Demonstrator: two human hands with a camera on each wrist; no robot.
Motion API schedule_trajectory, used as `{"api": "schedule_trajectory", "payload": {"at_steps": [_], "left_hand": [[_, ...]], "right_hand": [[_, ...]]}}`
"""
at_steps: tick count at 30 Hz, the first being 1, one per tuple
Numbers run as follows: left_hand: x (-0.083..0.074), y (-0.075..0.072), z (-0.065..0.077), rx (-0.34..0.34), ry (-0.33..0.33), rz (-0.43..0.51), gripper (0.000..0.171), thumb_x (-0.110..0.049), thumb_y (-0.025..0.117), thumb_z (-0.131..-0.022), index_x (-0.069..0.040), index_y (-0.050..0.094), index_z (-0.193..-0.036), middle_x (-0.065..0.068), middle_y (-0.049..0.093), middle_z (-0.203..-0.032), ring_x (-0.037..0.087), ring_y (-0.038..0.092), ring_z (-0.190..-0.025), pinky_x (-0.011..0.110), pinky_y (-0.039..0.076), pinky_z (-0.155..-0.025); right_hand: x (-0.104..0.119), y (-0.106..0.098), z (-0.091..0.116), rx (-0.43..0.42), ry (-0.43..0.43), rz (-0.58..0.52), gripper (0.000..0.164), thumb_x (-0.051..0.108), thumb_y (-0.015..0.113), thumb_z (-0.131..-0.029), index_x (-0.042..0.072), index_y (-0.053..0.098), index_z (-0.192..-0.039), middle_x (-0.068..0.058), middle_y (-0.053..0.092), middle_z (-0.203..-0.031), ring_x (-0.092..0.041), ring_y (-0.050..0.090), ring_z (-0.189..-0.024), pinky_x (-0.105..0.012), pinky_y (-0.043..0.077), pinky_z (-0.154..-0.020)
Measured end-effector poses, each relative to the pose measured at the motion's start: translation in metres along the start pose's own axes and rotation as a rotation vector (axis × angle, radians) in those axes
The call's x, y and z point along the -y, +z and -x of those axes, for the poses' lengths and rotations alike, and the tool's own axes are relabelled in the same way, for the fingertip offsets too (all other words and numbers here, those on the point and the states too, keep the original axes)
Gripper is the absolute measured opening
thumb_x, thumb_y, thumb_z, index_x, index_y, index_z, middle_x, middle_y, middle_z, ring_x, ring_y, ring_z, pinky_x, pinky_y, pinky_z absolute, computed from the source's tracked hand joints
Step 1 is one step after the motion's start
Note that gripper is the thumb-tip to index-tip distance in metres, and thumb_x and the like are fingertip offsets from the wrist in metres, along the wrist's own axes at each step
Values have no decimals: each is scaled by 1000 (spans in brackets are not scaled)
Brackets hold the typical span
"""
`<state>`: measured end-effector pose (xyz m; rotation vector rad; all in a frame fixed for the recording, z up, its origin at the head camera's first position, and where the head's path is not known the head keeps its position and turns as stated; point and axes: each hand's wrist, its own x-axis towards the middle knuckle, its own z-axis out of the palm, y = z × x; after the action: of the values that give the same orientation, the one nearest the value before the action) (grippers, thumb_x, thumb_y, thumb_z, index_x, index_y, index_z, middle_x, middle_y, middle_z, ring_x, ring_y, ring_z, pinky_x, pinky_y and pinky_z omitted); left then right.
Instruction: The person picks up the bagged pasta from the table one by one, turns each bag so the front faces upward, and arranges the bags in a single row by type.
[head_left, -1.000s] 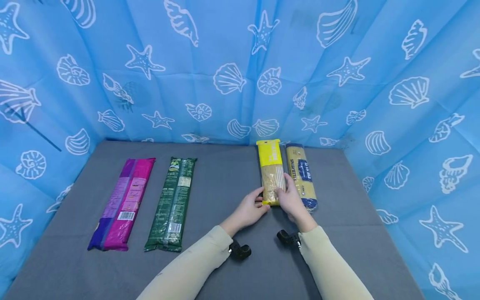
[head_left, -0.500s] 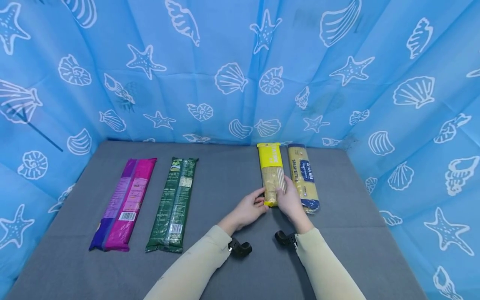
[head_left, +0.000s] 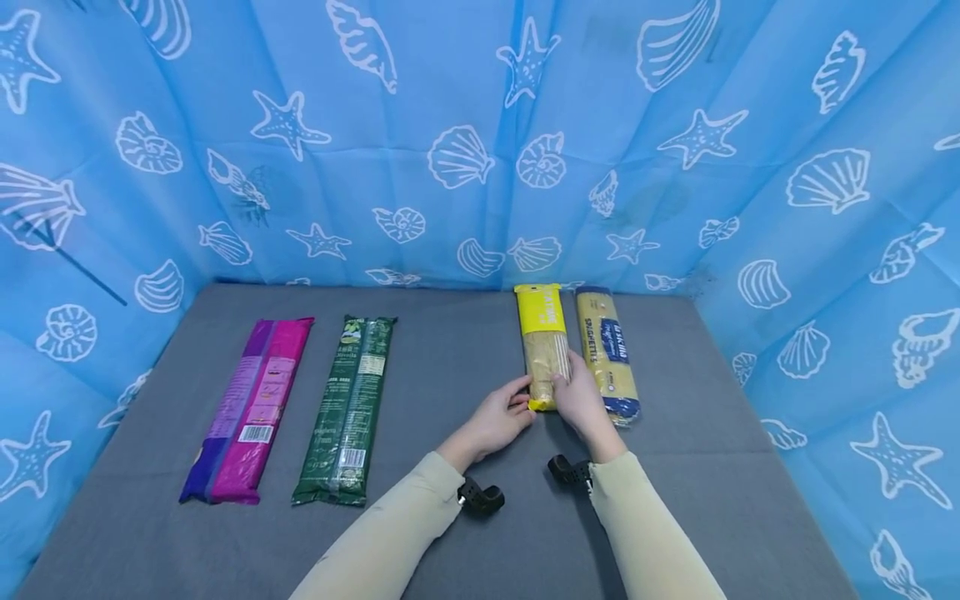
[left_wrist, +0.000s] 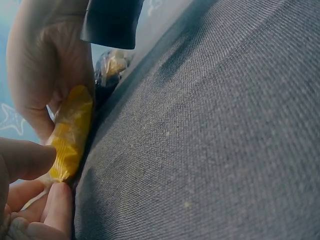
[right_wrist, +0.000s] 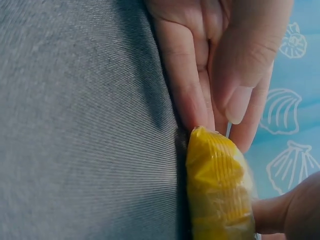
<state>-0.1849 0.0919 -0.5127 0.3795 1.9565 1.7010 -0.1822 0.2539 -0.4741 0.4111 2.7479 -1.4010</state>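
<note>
A yellow-topped pack of noodles [head_left: 542,346], clear over its lower half, lies lengthwise on the grey cloth. My left hand [head_left: 495,421] holds its near left corner, thumb at the near end and fingers by the left edge. Along the right edge my right hand [head_left: 583,404] grips it, thumb on top; the fingers beneath are hidden. In the left wrist view the crimped yellow end [left_wrist: 70,140] shows between both hands. Just right of it, a blue-and-clear spaghetti pack [head_left: 606,350] lies nearly parallel, partly covered by the right hand.
On the left lie a pink-and-purple pack [head_left: 247,408] and a dark green spaghetti pack [head_left: 345,408], both flat. A blue curtain [head_left: 465,225] with white shell prints stands behind and beside the grey table [head_left: 442,350].
The far end of the yellow noodle pack has shifted slightly nearer. Both hands keep their hold on it; the other packs lie as before, and the view has moved a little.
</note>
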Motion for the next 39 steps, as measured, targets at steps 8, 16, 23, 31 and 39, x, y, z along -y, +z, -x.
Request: {"api": "schedule_trajectory", "payload": {"at_steps": [8, 16, 23, 31, 39], "left_hand": [[0, -2, 1, -25, 18, -11, 60, -10, 60, -96, -19, 36, -150, 10, 53, -135, 15, 53, -121, 26, 45, -97], [1, -12, 9, 4, 48, -15, 54, -10, 57, -98, -11, 39, -148, 8, 52, -138, 16, 53, -120, 30, 48, -94], [-3, -37, 20, -97, 139, -133, 47, -10, 54, -99, -8, 44, -144, 9, 54, -136, 16, 60, -106, 33, 51, -84], [-19, -78, 39, -214, 185, -234, 48, -19, 56, -99, -19, 43, -145, 9, 50, -141, 21, 56, -117, 41, 49, -92], [-27, -115, 61, -324, 154, -295, 55, -28, 63, -95, -23, 42, -146, 7, 47, -144, 25, 52, -121, 41, 50, -92]], "right_hand": [[5, 8, 1, -79, -75, 222, 49, 8, 45, -100, -7, 31, -145, -34, 46, -129, -43, 48, -116, -56, 41, -96], [4, 14, 9, -94, -99, 208, 52, 11, 49, -98, -4, 32, -146, -29, 38, -138, -40, 40, -125, -54, 36, -102], [14, 19, 23, -160, -243, 73, 56, 18, 58, -96, 3, 37, -146, -19, 41, -141, -33, 39, -128, -52, 34, -104], [29, 34, 35, -123, -361, -13, 63, 28, 63, -95, 7, 35, -147, -16, 43, -140, -31, 43, -127, -46, 38, -104], [42, 55, 45, -28, -370, -69, 71, 40, 64, -93, 9, 32, -149, -12, 42, -142, -29, 44, -128, -48, 39, -104]]}}
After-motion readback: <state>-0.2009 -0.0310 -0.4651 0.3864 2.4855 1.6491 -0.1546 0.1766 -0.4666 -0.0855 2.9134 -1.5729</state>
